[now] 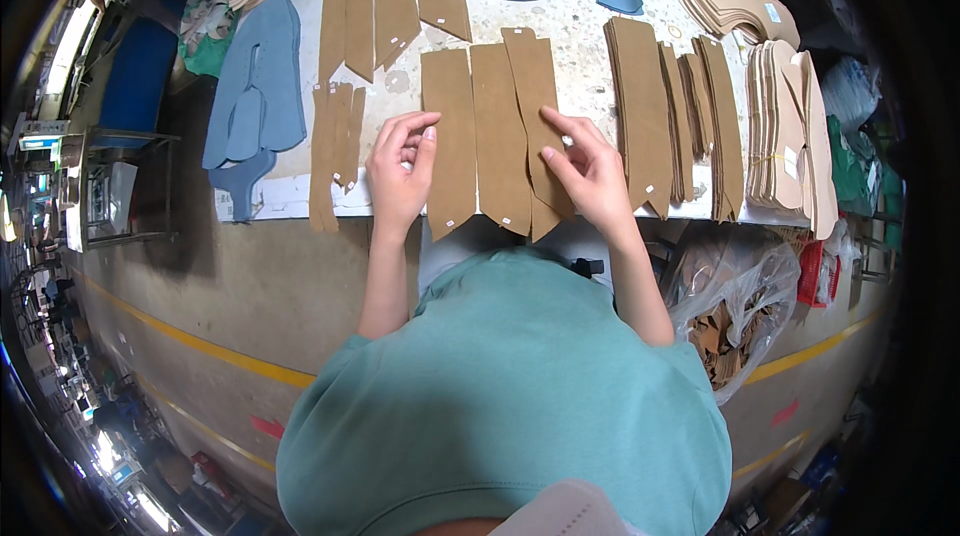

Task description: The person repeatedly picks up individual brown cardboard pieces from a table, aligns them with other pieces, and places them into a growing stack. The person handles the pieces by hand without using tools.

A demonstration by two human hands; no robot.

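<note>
Several long brown leather-like strips with pointed lower ends lie side by side before me on the white table. My left hand (403, 171) is at the edge of the left strip (449, 141), its fingers loosely bent and the thumb apart, with nothing visible in it. The middle strip (497, 136) lies flat, partly under a narrower tilted strip (521, 66). On the right strip (540, 76) rest the index fingertip and thumb of my right hand (592, 174), spread apart. Small white labels sit near the strips' ends. White wrapping shows on a finger of each hand.
More brown strips (340, 141) lie at left, and stacked ones (637, 101) at right. Blue pieces (262, 76) cover the left end. Beige stacks (785, 126) stand at the right edge. Below it, a clear plastic bag (745, 291) holds brown scraps.
</note>
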